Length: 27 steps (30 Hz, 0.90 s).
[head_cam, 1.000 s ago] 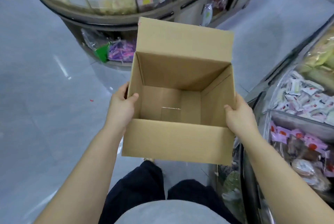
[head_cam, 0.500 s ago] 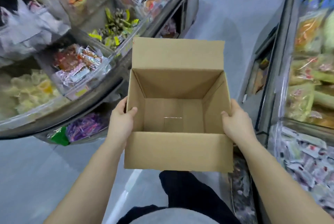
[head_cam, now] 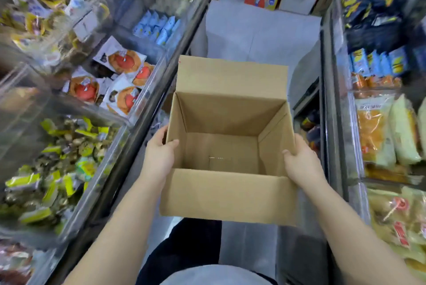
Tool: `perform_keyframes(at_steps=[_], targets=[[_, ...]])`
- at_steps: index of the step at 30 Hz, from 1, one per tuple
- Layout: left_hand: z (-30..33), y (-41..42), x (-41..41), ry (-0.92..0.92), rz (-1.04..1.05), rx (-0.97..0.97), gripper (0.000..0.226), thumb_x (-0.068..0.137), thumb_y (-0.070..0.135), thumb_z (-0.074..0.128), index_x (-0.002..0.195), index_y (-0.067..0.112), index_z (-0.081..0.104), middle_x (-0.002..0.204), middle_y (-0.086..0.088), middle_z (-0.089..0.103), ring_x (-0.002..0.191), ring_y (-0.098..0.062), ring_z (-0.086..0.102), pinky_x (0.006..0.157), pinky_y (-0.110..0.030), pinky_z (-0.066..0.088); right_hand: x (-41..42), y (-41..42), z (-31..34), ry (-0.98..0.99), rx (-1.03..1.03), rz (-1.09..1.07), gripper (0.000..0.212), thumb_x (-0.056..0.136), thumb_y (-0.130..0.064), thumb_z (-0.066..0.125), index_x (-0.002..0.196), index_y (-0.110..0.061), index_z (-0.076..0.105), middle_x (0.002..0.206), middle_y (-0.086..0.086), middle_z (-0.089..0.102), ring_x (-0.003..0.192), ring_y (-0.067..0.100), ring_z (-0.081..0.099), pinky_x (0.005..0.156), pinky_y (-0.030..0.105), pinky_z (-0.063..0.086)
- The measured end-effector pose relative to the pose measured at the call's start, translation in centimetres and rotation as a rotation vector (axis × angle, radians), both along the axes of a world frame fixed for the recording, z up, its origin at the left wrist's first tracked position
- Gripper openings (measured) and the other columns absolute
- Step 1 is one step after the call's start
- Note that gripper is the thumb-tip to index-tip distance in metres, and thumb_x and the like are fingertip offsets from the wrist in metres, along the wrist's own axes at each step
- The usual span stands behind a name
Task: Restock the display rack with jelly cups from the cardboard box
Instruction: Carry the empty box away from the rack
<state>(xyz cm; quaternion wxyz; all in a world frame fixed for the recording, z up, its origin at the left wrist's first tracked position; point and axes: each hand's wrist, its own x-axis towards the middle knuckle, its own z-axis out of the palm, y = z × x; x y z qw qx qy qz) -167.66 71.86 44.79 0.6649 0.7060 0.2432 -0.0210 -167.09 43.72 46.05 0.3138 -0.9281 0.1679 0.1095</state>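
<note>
Gripping cardboard box (head_cam: 227,195); fingers (head_cam: 291,154) mostly hidden.

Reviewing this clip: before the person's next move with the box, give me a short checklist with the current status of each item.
1. Left hand grips the cardboard box wall, thumb over the rim: ok.
2. Right hand grips the opposite wall: ok.
3. Box flaps open, inside visible: ok.
4. Jelly cups left in the box: not ok, only the bare bottom shows.
5. Aisle floor ahead is free to walk: ok.
6. Which bin takes jelly cups: cannot tell.
</note>
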Motion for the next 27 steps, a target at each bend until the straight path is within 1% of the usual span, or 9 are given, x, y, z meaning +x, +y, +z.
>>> perform_keyframes(at_steps=[5,9,12,13,15,20,22,25,27], targets=[[2.2,-0.6,15.7,-0.007,-0.109,0.043,0.045,0.087,-0.001,0.047,0.12,0.028,0.055,0.1,0.012,0.066,0.095,-0.01,0.062,0.085,-0.03,0.048,13.2,-0.9,2.8,-0.002,-0.067,-0.061,0.04,0.092,-0.018,0.041,0.131,-0.024,0.038,0.098,0.015,0.063,0.085,0.035,0.056,0.072,0.04,0.047],[3.0,-2.7,27.3,-0.034,-0.162,0.065,0.046,0.085,-0.006,0.048,0.118,0.026,0.055,0.107,0.001,0.066,0.097,-0.016,0.061,0.087,-0.03,0.046,22.3,-2.2,3.2,-0.023,-0.055,-0.148,0.042,0.092,-0.019,0.042,0.133,-0.028,0.036,0.099,0.014,0.064,0.087,0.037,0.058,0.075,0.043,0.049],[1.8,-4.8,35.8,-0.019,-0.213,0.064,0.051,0.085,-0.005,0.049,0.092,0.043,0.063,0.087,0.019,0.069,0.086,-0.003,0.063,0.073,-0.019,0.046,30.0,-4.2,2.0,-0.008,-0.028,-0.204,0.043,0.092,-0.018,0.041,0.133,-0.031,0.036,0.099,0.013,0.064,0.087,0.035,0.059,0.076,0.043,0.05],[1.4,-5.6,38.7,-0.008,-0.223,0.065,0.057,0.085,-0.004,0.049,0.082,0.051,0.063,0.079,0.025,0.069,0.08,0.003,0.063,0.068,-0.018,0.045,32.8,-4.9,1.4,-0.009,-0.017,-0.212,0.044,0.092,-0.016,0.041,0.134,-0.03,0.036,0.101,0.013,0.064,0.089,0.035,0.059,0.078,0.044,0.05],[0.7,-7.4,44.4,0.013,-0.216,0.064,0.063,0.086,-0.002,0.05,0.074,0.059,0.062,0.075,0.029,0.068,0.074,0.007,0.063,0.067,-0.019,0.045,38.8,-6.7,0.3,-0.01,-0.016,-0.207,0.046,0.091,-0.014,0.041,0.135,-0.026,0.037,0.105,0.017,0.064,0.093,0.036,0.057,0.082,0.043,0.049],[0.8,-12.2,58.6,0.01,-0.135,0.06,0.046,0.087,-0.001,0.05,0.091,0.044,0.06,0.103,0.006,0.068,0.09,-0.011,0.063,0.084,-0.032,0.048,54.2,-11.7,0.6,-0.034,0.003,-0.15,0.048,0.093,-0.014,0.04,0.139,-0.025,0.034,0.096,0.012,0.063,0.084,0.031,0.055,0.074,0.038,0.048],[1.3,-13.8,64.1,0.017,-0.146,0.069,0.042,0.088,0.004,0.05,0.101,0.043,0.059,0.107,0.007,0.067,0.098,-0.014,0.063,0.087,-0.035,0.048,60.0,-13.6,1.4,-0.035,-0.004,-0.15,0.048,0.093,-0.016,0.04,0.14,-0.026,0.032,0.099,0.012,0.063,0.088,0.032,0.056,0.075,0.039,0.048],[1.3,-15.9,71.7,0.027,-0.136,0.079,0.039,0.088,0.008,0.05,0.116,0.034,0.058,0.106,0.009,0.068,0.097,-0.014,0.064,0.079,-0.032,0.05,68.2,-16.0,2.3,-0.052,-0.015,-0.149,0.042,0.092,-0.015,0.041,0.133,-0.024,0.038,0.1,0.015,0.064,0.093,0.036,0.058,0.079,0.042,0.048],[1.1,-17.4,76.8,0.03,-0.129,0.082,0.041,0.087,0.009,0.05,0.108,0.042,0.06,0.104,0.01,0.069,0.096,-0.014,0.064,0.079,-0.034,0.05,73.6,-17.5,2.1,-0.061,-0.001,-0.142,0.04,0.091,-0.013,0.042,0.13,-0.023,0.041,0.097,0.016,0.064,0.09,0.037,0.058,0.078,0.042,0.048]])
